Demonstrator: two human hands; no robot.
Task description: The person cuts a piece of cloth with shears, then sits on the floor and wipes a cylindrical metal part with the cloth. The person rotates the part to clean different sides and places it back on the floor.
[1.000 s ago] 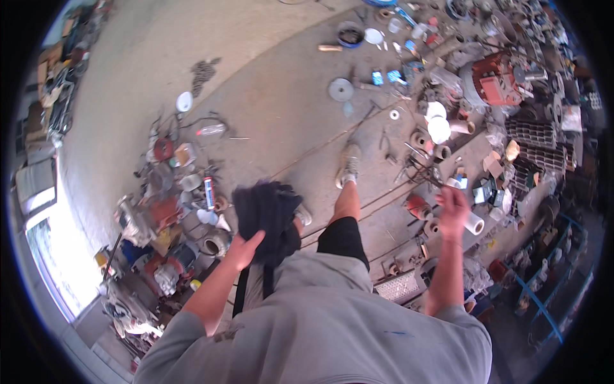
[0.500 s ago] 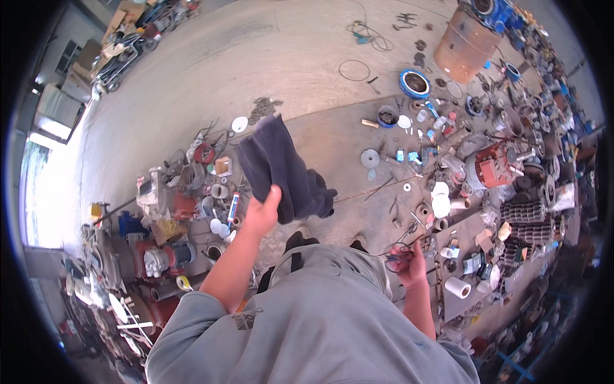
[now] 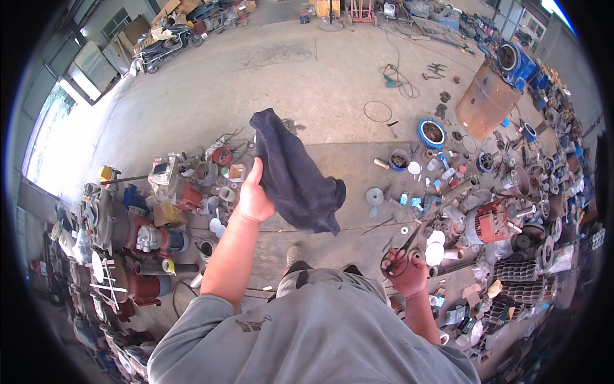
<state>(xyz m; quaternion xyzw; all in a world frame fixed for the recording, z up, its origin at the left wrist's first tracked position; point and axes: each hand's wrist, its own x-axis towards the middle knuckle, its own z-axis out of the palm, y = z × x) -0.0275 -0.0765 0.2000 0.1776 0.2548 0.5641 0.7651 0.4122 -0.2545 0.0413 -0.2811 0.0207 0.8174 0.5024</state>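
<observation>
My left hand [image 3: 256,197] is closed on a folded dark navy cloth [image 3: 295,176], thumb lying along its near edge. The cloth is held up in front of me, above the floor, its loose end hanging to the right. Lower on the right, my right hand [image 3: 410,279] grips what look like scissors [image 3: 387,262] with dark loop handles. A thin dark part points up and away past the fingers. The scissors are well apart from the cloth.
On the left stand motors and machine parts [image 3: 160,240]. A red motor [image 3: 492,221], stacked dark metal blocks [image 3: 517,270] and small parts crowd the right. Farther off are a blue-rimmed ring [image 3: 432,133], a rusty drum [image 3: 487,102] and a motorbike [image 3: 165,48].
My view has tilted up toward the far end of the room. The cloth has turned and spread wider in my left hand. My right hand has come up slightly with the scissors.
</observation>
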